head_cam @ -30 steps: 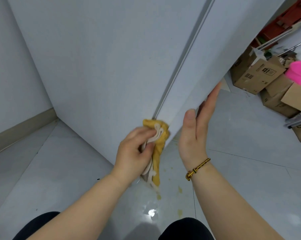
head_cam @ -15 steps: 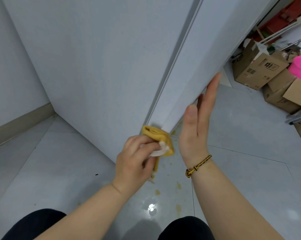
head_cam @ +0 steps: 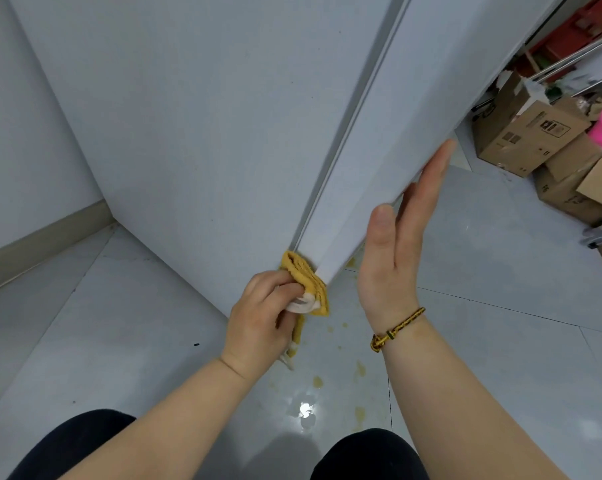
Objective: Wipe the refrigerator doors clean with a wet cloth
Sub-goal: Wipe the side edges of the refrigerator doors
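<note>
Yellow terry cloth [head_cam: 304,277], folded and showing a white underside, is pressing against the bottom corner of the smooth pale grey refrigerator door [head_cam: 413,133]. The left hand [head_cam: 263,322] is gripping it with curled fingers, while the right hand [head_cam: 396,258], fingers straight, is lying flat along that door's lower edge.

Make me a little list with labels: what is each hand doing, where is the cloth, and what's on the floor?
left hand: grips the yellow cloth
yellow cloth: pressed against the bottom corner of the right fridge door
right hand: open, straight fingers against that door's outer edge
left fridge door: untouched by either hand
floor: yellowish spots below the doors
background: cardboard boxes on the right
</note>
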`<state>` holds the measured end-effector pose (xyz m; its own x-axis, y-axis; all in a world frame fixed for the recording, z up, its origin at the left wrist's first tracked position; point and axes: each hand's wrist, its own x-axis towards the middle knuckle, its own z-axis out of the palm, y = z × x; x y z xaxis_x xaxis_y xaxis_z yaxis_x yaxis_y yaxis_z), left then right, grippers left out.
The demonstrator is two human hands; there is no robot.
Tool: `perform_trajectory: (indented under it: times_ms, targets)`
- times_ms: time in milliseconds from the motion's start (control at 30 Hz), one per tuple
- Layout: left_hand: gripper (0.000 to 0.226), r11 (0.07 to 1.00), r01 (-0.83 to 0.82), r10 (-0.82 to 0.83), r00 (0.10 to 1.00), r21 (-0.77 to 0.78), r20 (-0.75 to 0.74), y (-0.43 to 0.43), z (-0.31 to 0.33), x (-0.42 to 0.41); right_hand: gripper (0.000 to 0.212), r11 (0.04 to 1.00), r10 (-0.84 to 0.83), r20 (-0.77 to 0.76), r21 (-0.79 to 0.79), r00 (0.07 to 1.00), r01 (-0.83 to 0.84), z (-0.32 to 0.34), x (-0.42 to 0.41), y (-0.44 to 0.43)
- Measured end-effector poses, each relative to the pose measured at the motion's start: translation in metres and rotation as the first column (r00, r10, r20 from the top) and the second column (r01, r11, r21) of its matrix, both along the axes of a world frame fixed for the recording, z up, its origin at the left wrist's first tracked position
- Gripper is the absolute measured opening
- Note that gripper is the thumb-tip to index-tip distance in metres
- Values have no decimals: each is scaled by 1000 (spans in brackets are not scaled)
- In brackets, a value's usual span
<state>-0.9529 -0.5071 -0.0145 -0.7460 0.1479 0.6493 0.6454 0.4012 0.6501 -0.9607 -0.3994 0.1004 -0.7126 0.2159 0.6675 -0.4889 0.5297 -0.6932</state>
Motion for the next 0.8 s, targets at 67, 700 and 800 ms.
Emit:
perform_trajectory:
  times_ms: [67, 700, 800]
  targets:
    - [22, 998, 13, -23, 979, 54, 204, 0, -6, 1, 70, 1000, -2, -9, -8, 1000, 2, -2, -2, -1]
    - [34, 988, 15, -132, 620, 156, 773, -14, -22, 3, 76, 999, -45, -53, -17, 998, 44, -4, -7, -6]
    - [31, 974, -44, -157, 574, 222, 803, -13, -21, -1, 75, 999, -40, -50, -9, 998, 40, -4, -6, -3]
